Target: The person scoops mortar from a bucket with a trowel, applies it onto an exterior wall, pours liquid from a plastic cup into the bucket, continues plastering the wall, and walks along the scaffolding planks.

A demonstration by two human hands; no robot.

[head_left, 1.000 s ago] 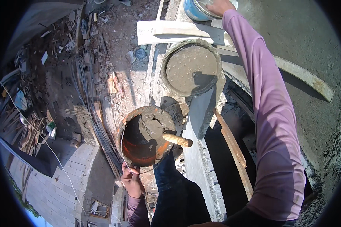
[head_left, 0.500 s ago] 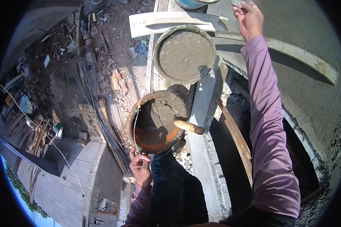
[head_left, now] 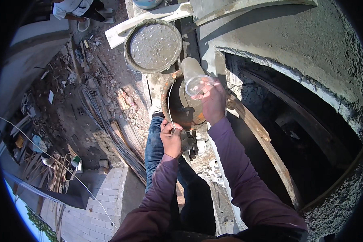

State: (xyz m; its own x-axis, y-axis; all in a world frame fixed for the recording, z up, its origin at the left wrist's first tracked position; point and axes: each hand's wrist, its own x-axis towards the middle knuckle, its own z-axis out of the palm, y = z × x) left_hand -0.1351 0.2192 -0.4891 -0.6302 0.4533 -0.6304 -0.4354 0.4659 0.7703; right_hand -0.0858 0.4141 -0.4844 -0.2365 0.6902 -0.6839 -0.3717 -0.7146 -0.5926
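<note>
My left hand is closed on the thin wire handle of an orange, mortar-smeared bucket. Grey mortar sits inside the bucket. In my right hand is a clear plastic cup, gripped near its rim and tilted over the bucket, its mouth toward me. I cannot make out anything in the cup. The cup and right hand hide part of the bucket; the wooden handle seen earlier does not show. Just beyond stands a round tub, filled with wet grey mortar.
A dark opening lies to the right, crossed by a wooden plank. Pale curved boards rest beyond on the grey surface. Rubble and metal rods lie on the left. Another person stands far left, holding a pail.
My right hand has come down from the far right to the bucket with the cup. The view has shifted, and another person has come into it. My left hand still grips the handle.
</note>
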